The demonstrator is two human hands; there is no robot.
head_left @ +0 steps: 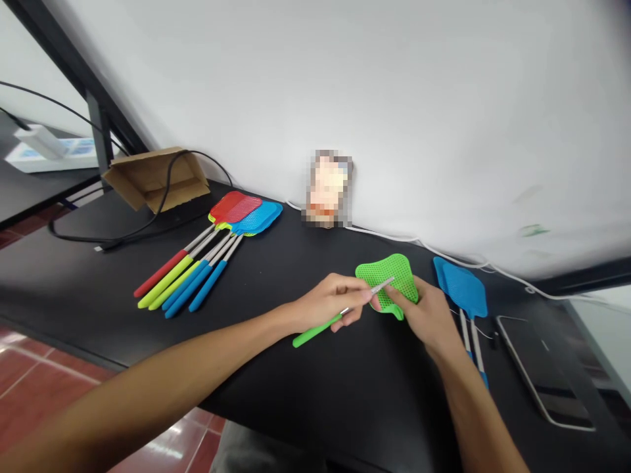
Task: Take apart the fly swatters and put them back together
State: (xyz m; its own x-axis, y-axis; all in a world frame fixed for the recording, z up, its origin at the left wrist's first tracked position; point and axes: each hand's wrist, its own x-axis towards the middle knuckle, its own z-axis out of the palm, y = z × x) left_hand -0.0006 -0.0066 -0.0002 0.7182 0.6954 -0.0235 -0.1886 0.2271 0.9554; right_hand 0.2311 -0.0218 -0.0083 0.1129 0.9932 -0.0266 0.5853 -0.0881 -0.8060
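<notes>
My left hand (332, 303) is closed round the metal rod of a green fly swatter handle (315, 331), whose grip points down to the left. My right hand (430, 312) pinches the edge of a green perforated fly swatter head (387, 279). The rod's tip crosses in front of the head, and the head's socket points downward; rod and socket are apart. To the left lies a fan of fly swatters (197, 259) with red, yellow and blue grips. Beside my right hand are blue fly swatters (463, 289), partly hidden by my forearm.
An open cardboard box (162, 180) and a black cable (123, 236) lie at the back left. A blurred-out upright object (328, 190) leans on the wall. A white cable (384, 234) runs along the wall. At the right lies a dark-screened phone-like device (545, 368).
</notes>
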